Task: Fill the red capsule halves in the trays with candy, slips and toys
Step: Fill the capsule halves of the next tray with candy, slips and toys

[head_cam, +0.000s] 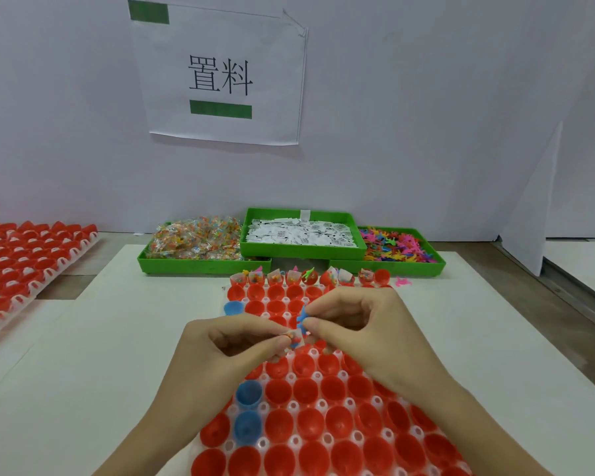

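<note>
Both hands meet over the white tray (318, 405), left hand (220, 352) pinching a candy packet and slip (294, 336), right hand (361, 324) nipping a blue toy (302, 317); best bundle them tightly, then press them into one empty red capsule half (304, 365) below.

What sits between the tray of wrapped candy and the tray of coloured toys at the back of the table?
In the head view, the green tray of white paper slips sits between the candy tray and the toy tray, raised and overlapping both.
</note>
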Demonstrator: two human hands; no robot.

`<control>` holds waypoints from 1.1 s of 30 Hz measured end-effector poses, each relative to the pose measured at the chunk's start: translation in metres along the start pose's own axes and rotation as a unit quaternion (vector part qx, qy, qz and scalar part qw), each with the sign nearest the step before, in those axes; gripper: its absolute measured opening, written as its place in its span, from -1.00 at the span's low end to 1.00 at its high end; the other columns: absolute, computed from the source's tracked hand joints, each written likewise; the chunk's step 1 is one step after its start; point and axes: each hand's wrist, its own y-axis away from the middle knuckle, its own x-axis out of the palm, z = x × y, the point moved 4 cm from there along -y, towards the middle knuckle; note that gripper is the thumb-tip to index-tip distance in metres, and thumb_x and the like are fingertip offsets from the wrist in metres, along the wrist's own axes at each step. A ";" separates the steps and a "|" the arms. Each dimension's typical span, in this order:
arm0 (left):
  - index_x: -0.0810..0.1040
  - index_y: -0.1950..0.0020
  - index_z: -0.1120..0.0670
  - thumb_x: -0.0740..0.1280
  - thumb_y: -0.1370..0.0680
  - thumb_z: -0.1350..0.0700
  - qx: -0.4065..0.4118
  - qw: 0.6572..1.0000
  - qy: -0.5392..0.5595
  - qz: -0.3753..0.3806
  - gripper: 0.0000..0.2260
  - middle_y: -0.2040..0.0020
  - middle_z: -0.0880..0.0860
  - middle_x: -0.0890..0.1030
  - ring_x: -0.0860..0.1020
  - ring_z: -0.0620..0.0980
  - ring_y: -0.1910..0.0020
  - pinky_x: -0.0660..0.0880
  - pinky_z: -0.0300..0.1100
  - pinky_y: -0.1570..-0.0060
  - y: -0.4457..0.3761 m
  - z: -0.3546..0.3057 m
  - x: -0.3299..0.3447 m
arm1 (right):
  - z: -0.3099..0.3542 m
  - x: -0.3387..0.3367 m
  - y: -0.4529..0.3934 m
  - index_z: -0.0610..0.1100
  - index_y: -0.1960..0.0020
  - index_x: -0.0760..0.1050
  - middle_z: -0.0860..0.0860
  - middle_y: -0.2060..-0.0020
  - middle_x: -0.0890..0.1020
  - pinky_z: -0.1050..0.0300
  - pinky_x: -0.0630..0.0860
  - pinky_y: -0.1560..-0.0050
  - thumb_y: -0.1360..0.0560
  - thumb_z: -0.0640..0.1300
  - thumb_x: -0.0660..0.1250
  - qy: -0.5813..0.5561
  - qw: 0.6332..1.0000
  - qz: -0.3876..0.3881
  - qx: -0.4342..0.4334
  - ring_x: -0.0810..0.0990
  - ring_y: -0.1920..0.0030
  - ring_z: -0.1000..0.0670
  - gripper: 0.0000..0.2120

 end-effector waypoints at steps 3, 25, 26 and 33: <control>0.79 0.07 -0.02 0.56 -0.40 0.10 0.015 1.000 -0.002 0.009 -0.87 0.15 0.05 0.76 0.75 0.03 0.17 0.66 -0.25 0.09 0.002 -0.001 0.004 | -0.002 0.004 0.007 0.03 0.08 0.73 0.09 0.23 0.75 0.11 0.67 0.11 -0.48 -0.11 0.55 0.035 0.999 0.008 0.000 0.73 0.19 0.06 -0.95; 0.73 -0.17 0.00 0.44 -0.59 0.12 0.137 0.982 -0.114 0.062 -0.82 0.08 -0.08 0.74 0.72 -0.13 0.11 0.64 -0.22 0.01 -0.051 -0.014 0.076 | -0.029 -0.080 -0.007 0.01 0.04 0.73 -0.01 0.17 0.76 0.16 0.67 -0.01 -0.46 -0.18 0.56 0.030 0.998 0.008 0.053 0.75 0.11 0.00 -0.87; 0.69 -0.25 -0.01 0.38 -0.63 0.05 0.150 0.972 -0.166 0.073 -0.79 -0.01 -0.12 0.73 0.68 -0.18 0.02 0.58 -0.27 -0.09 -0.058 -0.012 0.083 | -0.034 -0.093 -0.012 0.01 0.05 0.73 0.00 0.19 0.75 0.13 0.67 -0.02 -0.45 -0.18 0.56 0.061 0.996 -0.031 0.057 0.74 0.12 0.00 -0.87; 0.41 -0.55 0.04 -0.04 -0.69 -0.27 0.230 0.778 -0.533 0.241 -0.41 -0.55 -0.05 0.41 0.27 -0.06 -0.55 0.10 -0.12 -0.55 -0.094 0.005 0.142 | -0.074 -0.129 -0.063 -0.11 -0.03 0.71 0.00 0.18 0.74 0.02 0.67 -0.02 -0.49 -0.17 0.53 0.212 0.963 -0.148 0.070 0.71 0.13 0.08 -0.88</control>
